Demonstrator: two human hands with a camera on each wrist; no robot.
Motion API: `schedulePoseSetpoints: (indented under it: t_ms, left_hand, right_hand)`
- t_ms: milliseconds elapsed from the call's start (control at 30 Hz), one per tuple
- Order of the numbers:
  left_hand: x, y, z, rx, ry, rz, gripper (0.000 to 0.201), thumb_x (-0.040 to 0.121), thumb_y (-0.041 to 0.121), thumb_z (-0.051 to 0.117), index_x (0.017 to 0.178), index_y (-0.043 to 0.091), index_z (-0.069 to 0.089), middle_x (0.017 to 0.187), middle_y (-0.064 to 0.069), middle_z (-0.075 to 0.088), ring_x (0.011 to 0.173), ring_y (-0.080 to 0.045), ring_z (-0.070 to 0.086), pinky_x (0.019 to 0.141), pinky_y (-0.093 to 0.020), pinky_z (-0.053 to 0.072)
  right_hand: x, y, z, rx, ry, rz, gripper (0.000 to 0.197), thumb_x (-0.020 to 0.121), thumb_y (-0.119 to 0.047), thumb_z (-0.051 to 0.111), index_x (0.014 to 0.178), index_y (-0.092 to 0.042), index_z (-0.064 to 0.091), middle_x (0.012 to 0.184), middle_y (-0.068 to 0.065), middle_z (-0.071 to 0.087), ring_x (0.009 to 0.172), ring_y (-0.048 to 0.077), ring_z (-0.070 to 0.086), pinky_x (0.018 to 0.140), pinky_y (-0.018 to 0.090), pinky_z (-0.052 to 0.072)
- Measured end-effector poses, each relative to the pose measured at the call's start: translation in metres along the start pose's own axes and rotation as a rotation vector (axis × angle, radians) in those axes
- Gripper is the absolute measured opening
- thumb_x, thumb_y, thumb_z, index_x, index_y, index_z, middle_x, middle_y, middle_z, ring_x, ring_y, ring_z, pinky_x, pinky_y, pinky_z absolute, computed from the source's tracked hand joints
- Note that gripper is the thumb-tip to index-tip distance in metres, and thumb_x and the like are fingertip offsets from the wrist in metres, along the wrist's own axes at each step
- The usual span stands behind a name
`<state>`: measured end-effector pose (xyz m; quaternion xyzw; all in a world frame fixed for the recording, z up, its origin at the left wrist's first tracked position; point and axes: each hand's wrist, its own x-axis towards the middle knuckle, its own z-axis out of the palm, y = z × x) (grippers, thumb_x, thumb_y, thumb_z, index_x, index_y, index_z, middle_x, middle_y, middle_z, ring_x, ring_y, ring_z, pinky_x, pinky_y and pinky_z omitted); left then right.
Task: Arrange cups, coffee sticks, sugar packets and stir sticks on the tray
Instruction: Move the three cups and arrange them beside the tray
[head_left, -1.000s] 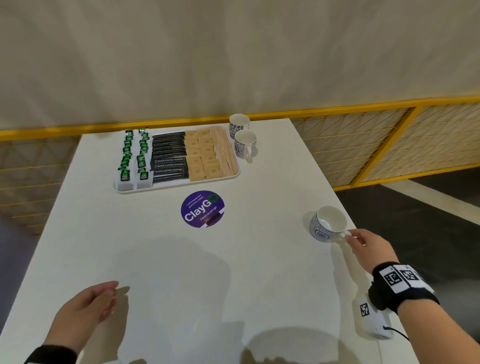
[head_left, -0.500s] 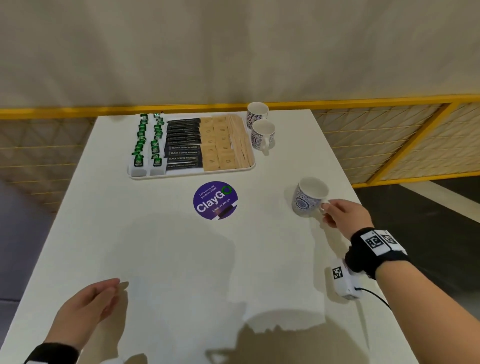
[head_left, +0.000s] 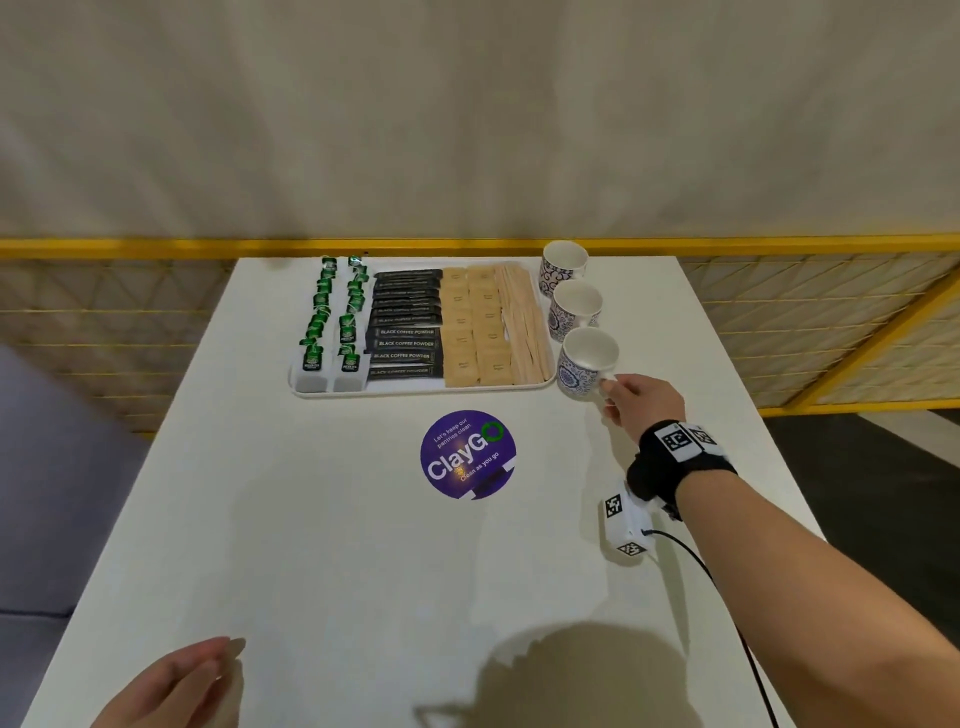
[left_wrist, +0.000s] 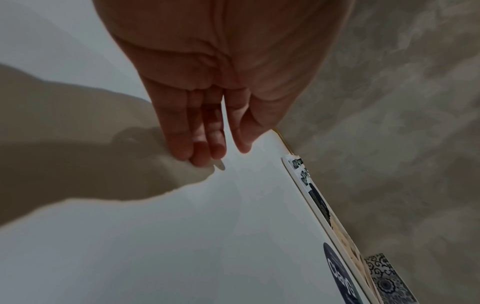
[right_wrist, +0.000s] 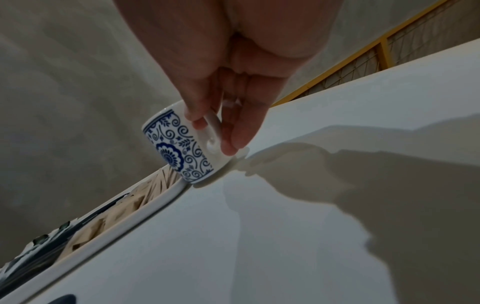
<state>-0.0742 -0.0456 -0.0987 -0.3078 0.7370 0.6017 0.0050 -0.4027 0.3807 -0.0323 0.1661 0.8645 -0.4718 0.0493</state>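
A blue-and-white patterned cup (head_left: 586, 364) is pinched by its handle between thumb and fingers of the right hand (head_left: 641, 405). In the right wrist view the cup base is seen at the table (head_left: 363, 571) surface, just beside the right near corner of the tray (head_left: 415, 391); whether the base is fully set down cannot be told. The cup is upright, mouth up, outside the tray.

Two further cups are noted behind it along the tray's right edge: a middle cup (head_left: 575, 307) and a far cup (head_left: 563, 266). All three are lined up in a row on the table, not on the tray.

On the tray, from left to right, are recorded: two columns of green-labelled packets (head_left: 332, 322), a column of black coffee sticks (head_left: 405, 325) marked "BLACK COFFEE POWDER", two columns of tan sugar packets (head_left: 475, 327), and a bundle of wooden stir sticks (head_left: 524, 322).

The left hand (head_left: 171, 686) is held at the near left of the table, fingers straight and close together, nothing gripped; in the left wrist view its fingertips (left_wrist: 200, 154) are seen near the surface.

A round purple "ClayGO" sticker (head_left: 467, 454) is seen on the table in front of the tray. A yellow railing (head_left: 156, 247) is seen behind the table.
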Motion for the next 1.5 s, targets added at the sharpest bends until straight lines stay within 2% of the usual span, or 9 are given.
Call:
schedulePoseSetpoints:
  t_ms: [100,133,200,233,300,333,400,467,1500]
  left_hand:
    - [0.018,0.006,-0.006,-0.214,-0.136,0.032,0.034,0.095,-0.02,0.023,0.115,-0.023,0.05,0.121,-0.041,0.051,0.113,-0.027,0.059,0.098,-0.013,0.041]
    - [0.026,0.011,-0.01,-0.4,-0.462,0.281,0.032,0.094,-0.022,0.021,0.117,-0.031,0.041,0.122,-0.042,0.048,0.121,-0.024,0.052,0.107,-0.011,0.029]
    - [0.053,-0.007,-0.03,-0.316,-0.498,0.913,0.029,0.079,-0.027,0.049,0.107,-0.034,0.046,0.112,-0.028,0.058,0.109,-0.006,0.057,0.106,-0.015,0.006]
    - [0.057,-0.009,-0.034,-0.349,-0.576,0.929,0.031,0.077,-0.03,0.049,0.106,-0.036,0.043,0.112,-0.031,0.056,0.112,-0.01,0.055,0.106,-0.017,0.005]
    - [0.041,-0.005,-0.012,-0.542,-0.721,0.508,0.032,0.089,-0.03,0.017,0.119,-0.04,0.022,0.126,-0.053,0.022,0.132,-0.045,0.022,0.113,-0.019,0.019]
    - [0.048,-0.016,-0.001,-0.372,-0.484,0.341,0.036,0.093,-0.023,0.011,0.123,-0.034,0.028,0.131,-0.052,0.016,0.131,-0.054,0.019,0.114,-0.027,0.026]
    - [0.073,-0.043,-0.007,0.154,-0.248,0.254,0.04,0.094,-0.016,0.029,0.111,-0.007,0.064,0.129,-0.032,0.052,0.119,-0.041,0.053,0.1,-0.026,0.045]
    - [0.061,-0.046,-0.007,0.096,-0.124,0.072,0.035,0.092,-0.014,0.04,0.104,0.003,0.069,0.119,-0.014,0.066,0.108,-0.032,0.064,0.092,-0.026,0.048]
    - [0.032,-0.012,0.014,-0.394,-0.014,-0.18,0.029,0.09,-0.023,0.035,0.106,-0.019,0.058,0.089,-0.031,0.067,0.078,-0.031,0.07,0.075,-0.016,0.052]
  right_hand:
    - [0.009,0.003,0.002,-0.006,0.01,-0.012,0.015,0.089,-0.033,0.061,0.079,-0.025,0.069,0.072,0.005,0.069,0.078,0.027,0.07,0.087,0.042,0.055]
    - [0.01,0.004,0.002,-0.012,0.011,-0.009,0.016,0.089,-0.033,0.061,0.08,-0.024,0.07,0.071,0.005,0.069,0.077,0.026,0.07,0.087,0.04,0.055]
    - [0.012,0.006,0.002,-0.011,0.016,-0.011,0.018,0.09,-0.031,0.06,0.09,-0.018,0.073,0.072,0.004,0.068,0.071,0.022,0.068,0.086,0.037,0.055]
    - [0.013,0.008,0.002,-0.003,0.022,-0.012,0.02,0.091,-0.03,0.06,0.095,-0.016,0.073,0.073,0.003,0.067,0.068,0.019,0.067,0.086,0.036,0.055]
    - [0.014,0.009,0.003,0.005,0.028,-0.016,0.02,0.091,-0.028,0.06,0.097,-0.014,0.073,0.075,0.004,0.067,0.065,0.017,0.065,0.083,0.033,0.055]
    - [0.014,0.009,0.003,0.004,0.029,-0.019,0.018,0.092,-0.028,0.059,0.096,-0.015,0.072,0.075,0.004,0.067,0.064,0.016,0.064,0.082,0.032,0.054]
    - [0.015,0.01,0.002,-0.002,0.03,-0.027,0.016,0.092,-0.026,0.059,0.092,-0.018,0.072,0.075,0.004,0.067,0.063,0.016,0.064,0.083,0.033,0.055]
    - [0.015,0.011,0.002,0.001,0.028,-0.034,0.015,0.092,-0.026,0.059,0.089,-0.019,0.071,0.074,0.005,0.067,0.063,0.017,0.064,0.082,0.034,0.055]
    - [0.016,0.007,-0.005,-0.157,0.03,-0.003,0.028,0.086,-0.042,0.062,0.101,-0.018,0.066,0.086,0.007,0.071,0.086,0.025,0.067,0.076,0.029,0.046]
